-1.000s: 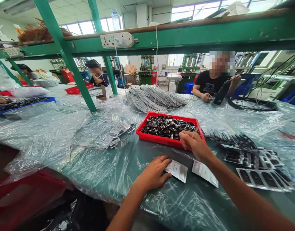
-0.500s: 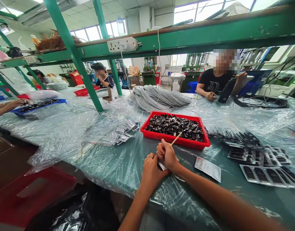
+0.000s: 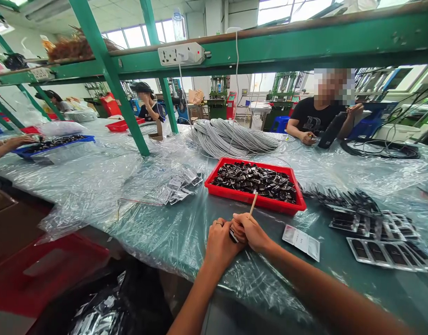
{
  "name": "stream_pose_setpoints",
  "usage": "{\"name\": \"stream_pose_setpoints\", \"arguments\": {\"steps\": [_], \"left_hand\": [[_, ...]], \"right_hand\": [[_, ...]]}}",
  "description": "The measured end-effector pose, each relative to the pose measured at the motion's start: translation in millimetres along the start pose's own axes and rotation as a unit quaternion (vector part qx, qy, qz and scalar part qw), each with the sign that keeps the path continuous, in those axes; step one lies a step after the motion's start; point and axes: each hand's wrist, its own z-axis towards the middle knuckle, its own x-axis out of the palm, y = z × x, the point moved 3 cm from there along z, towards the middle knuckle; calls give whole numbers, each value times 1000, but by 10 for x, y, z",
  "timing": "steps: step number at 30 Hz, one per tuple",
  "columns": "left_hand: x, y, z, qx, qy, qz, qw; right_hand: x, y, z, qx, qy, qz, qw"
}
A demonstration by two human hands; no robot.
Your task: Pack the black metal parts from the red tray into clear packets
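Both hands now meet at the near table edge: the right hand (image 3: 250,231), which 1 second ago reached into the red tray (image 3: 254,199), grips a thin wooden stick (image 3: 253,204) pointing at the tray. The left hand (image 3: 220,242) closes around a small packet (image 3: 233,236) between them, so filling looks underway; 1 empty packet (image 3: 302,241) lies just right.

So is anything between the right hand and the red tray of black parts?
Nothing visible: the right hand holds a thin stick beside the left hand, and only plastic-covered table lies before the red tray.
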Motion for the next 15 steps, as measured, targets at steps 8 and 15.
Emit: {"name": "stream_pose_setpoints", "arguments": {"steps": [8, 15], "left_hand": [[16, -46, -32, 38, 21, 55, 998], [50, -47, -43, 52, -2, 64, 997]], "right_hand": [[-233, 161, 292, -59, -76, 102, 990], [-128, 14, 289, -99, -86, 29, 991]]}}
